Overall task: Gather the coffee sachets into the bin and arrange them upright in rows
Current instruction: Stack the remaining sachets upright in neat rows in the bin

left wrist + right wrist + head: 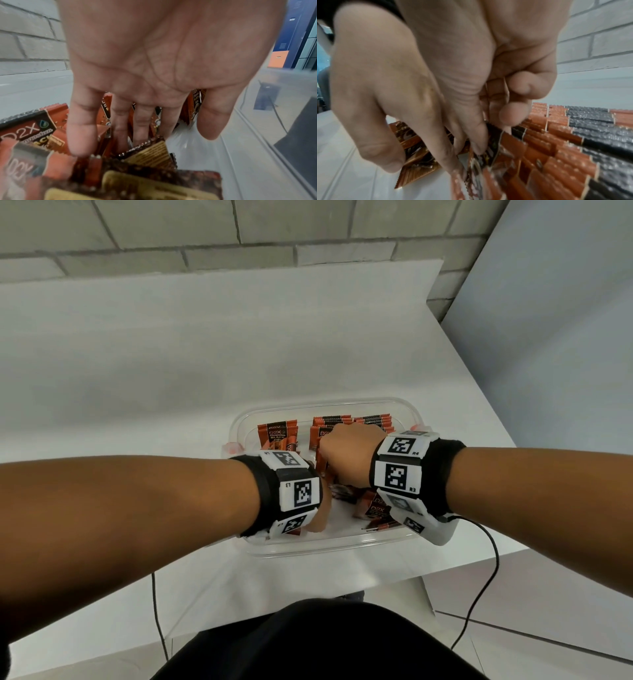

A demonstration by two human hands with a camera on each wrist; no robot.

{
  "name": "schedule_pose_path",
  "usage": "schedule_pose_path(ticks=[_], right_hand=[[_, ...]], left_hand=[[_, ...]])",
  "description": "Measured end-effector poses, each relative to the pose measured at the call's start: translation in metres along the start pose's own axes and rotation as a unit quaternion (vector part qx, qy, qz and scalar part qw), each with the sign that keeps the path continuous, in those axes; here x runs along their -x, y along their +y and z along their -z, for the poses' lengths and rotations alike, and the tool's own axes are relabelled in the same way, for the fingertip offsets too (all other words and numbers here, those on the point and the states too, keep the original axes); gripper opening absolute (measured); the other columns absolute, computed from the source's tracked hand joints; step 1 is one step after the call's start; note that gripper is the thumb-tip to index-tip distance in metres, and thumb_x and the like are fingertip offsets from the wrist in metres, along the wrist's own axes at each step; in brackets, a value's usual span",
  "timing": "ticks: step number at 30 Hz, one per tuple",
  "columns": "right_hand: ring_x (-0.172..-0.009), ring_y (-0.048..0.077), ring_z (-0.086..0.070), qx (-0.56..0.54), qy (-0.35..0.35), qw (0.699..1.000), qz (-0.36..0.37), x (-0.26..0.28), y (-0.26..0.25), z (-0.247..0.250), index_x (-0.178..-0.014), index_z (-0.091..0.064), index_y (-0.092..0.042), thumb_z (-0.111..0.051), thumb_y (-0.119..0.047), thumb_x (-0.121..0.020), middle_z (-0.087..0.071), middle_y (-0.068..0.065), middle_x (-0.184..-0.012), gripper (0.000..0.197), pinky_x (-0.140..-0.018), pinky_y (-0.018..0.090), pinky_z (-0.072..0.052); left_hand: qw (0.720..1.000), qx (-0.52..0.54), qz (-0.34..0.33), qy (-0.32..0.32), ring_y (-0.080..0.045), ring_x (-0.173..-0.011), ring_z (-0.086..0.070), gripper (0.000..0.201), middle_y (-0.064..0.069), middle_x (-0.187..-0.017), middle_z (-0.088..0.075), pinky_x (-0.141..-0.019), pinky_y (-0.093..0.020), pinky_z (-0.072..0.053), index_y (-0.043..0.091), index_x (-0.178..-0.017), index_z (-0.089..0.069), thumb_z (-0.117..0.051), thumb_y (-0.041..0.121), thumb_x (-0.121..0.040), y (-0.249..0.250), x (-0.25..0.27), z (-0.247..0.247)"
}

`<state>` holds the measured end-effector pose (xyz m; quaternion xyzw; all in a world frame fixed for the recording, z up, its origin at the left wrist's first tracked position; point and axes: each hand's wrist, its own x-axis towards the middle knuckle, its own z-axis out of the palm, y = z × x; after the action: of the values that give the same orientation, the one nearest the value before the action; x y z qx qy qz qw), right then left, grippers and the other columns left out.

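Though light and thin, the coffee sachets [556,152] look slick and floppy, so pinch by crimped top edge. All sit inside the clear bin [329,547], upright rows at far wall, loose ones nearer.

Right hand [453,83] pinches one sachet, seen in wrist cam only. Left hand [154,65] has fingers straight, spread, holding nothing; head cam hides both.

One clear bin [416,419], two hands in it: left hand [150,65] and right hand [349,450]. Coffee sachets [278,433] are too many and too tightly packed to count, though the upright ones beyond the right fingertips [508,115] look like roughly three rows. Just past the left fingers [80,129] there are at least four loose sachets lying flat.
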<state>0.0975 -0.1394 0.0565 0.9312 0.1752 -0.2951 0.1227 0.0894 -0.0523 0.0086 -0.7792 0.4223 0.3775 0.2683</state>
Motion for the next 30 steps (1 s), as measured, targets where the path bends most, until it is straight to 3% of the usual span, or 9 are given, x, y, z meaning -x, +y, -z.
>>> schedule_pose_path(ticks=[6, 10, 14, 18, 21, 24, 26, 27, 30], right_hand=[[-0.060, 0.017, -0.047, -0.014, -0.013, 1.000, 0.022, -0.001, 0.002, -0.004, -0.100, -0.062, -0.005, -0.062, -0.013, -0.089, -0.045, 0.003, -0.069, 0.014, -0.063, 0.027, -0.040], [-0.075, 0.019, -0.054, -0.006, -0.016, 0.999, 0.030, -0.002, 0.002, -0.005, -0.103, -0.063, -0.007, -0.071, -0.026, -0.084, -0.054, 0.004, -0.084, 0.028, -0.063, 0.027, -0.042], [-0.076, 0.018, -0.057, -0.021, -0.001, 0.999, 0.033, 0.000, 0.009, -0.008, -0.099, -0.061, -0.009, -0.074, -0.031, -0.081, -0.060, 0.004, -0.084, 0.031, -0.059, 0.026, -0.044], [-0.071, 0.014, -0.055, -0.176, 0.073, 0.982, 0.002, 0.012, 0.033, -0.003, -0.087, -0.057, -0.016, -0.067, -0.023, -0.085, -0.059, -0.003, -0.078, 0.012, -0.057, 0.021, -0.040], [-0.069, 0.009, -0.054, -0.213, 0.104, 0.971, 0.001, 0.022, 0.048, -0.004, -0.084, -0.060, -0.019, -0.057, -0.016, -0.089, -0.059, -0.010, -0.075, 0.008, -0.057, 0.015, -0.036], [-0.077, 0.008, -0.058, -0.234, 0.066, 0.970, 0.021, 0.031, 0.049, -0.013, -0.091, -0.067, -0.016, -0.053, -0.018, -0.092, -0.065, -0.007, -0.084, 0.014, -0.063, 0.014, -0.040], [-0.081, 0.007, -0.059, -0.240, 0.044, 0.969, 0.046, 0.032, 0.042, -0.020, -0.094, -0.070, -0.016, -0.054, -0.022, -0.092, -0.067, -0.008, -0.089, 0.016, -0.072, 0.018, -0.042], [-0.082, 0.007, -0.060, -0.238, 0.040, 0.969, 0.061, 0.032, 0.037, -0.023, -0.094, -0.071, -0.017, -0.055, -0.024, -0.092, -0.069, -0.008, -0.090, 0.017, -0.074, 0.020, -0.042], [-0.080, 0.008, -0.063, -0.224, 0.011, 0.970, 0.097, 0.029, 0.022, -0.030, -0.093, -0.072, -0.017, -0.055, -0.033, -0.093, -0.071, -0.009, -0.086, 0.023, -0.076, 0.024, -0.049]], left_hand=[[0.998, 0.065, 0.013, -0.018, -0.027, -0.136, -0.033, 0.053, -0.010, -0.148, -0.038, -0.107, -0.036, -0.030, 0.010, -0.145, -0.033, -0.034, 0.038, -0.101, 0.000, 0.009, 0.009], [0.997, 0.070, 0.022, 0.001, -0.027, -0.131, -0.039, 0.049, -0.010, -0.141, -0.045, -0.101, -0.036, -0.036, 0.009, -0.141, -0.040, -0.034, 0.037, -0.101, 0.005, 0.017, 0.018], [0.997, 0.068, 0.019, 0.018, -0.025, -0.125, -0.045, 0.043, -0.009, -0.133, -0.051, -0.083, -0.030, -0.035, 0.009, -0.134, -0.047, -0.036, 0.035, -0.101, 0.003, 0.022, 0.018], [0.997, 0.073, 0.003, 0.032, -0.020, -0.094, -0.053, 0.024, -0.006, -0.096, -0.053, -0.064, -0.025, -0.035, 0.012, -0.098, -0.054, -0.038, 0.030, -0.100, 0.002, 0.024, 0.020], [0.993, 0.109, 0.000, 0.044, -0.014, -0.068, -0.045, 0.025, 0.000, -0.074, -0.046, -0.049, -0.021, -0.030, 0.011, -0.087, -0.050, -0.037, 0.028, -0.100, -0.001, 0.031, 0.022], [0.980, 0.186, -0.007, 0.073, -0.011, -0.062, -0.044, 0.034, 0.000, -0.071, -0.048, -0.058, -0.021, -0.041, 0.010, -0.080, -0.054, -0.034, 0.028, -0.101, -0.013, 0.041, 0.024], [0.956, 0.262, -0.020, 0.131, -0.012, -0.078, -0.055, 0.034, 0.000, -0.089, -0.060, -0.080, -0.029, -0.051, 0.010, -0.096, -0.063, -0.036, 0.030, -0.100, -0.027, 0.053, 0.023], [0.937, 0.307, -0.018, 0.166, -0.012, -0.090, -0.058, 0.032, 0.001, -0.102, -0.063, -0.088, -0.033, -0.050, 0.013, -0.107, -0.064, -0.038, 0.031, -0.099, -0.035, 0.061, 0.022], [0.876, 0.406, 0.016, 0.258, -0.009, -0.104, -0.055, 0.029, 0.007, -0.121, -0.059, -0.093, -0.028, -0.043, 0.024, -0.122, -0.058, -0.044, 0.032, -0.098, -0.064, 0.086, 0.013]])
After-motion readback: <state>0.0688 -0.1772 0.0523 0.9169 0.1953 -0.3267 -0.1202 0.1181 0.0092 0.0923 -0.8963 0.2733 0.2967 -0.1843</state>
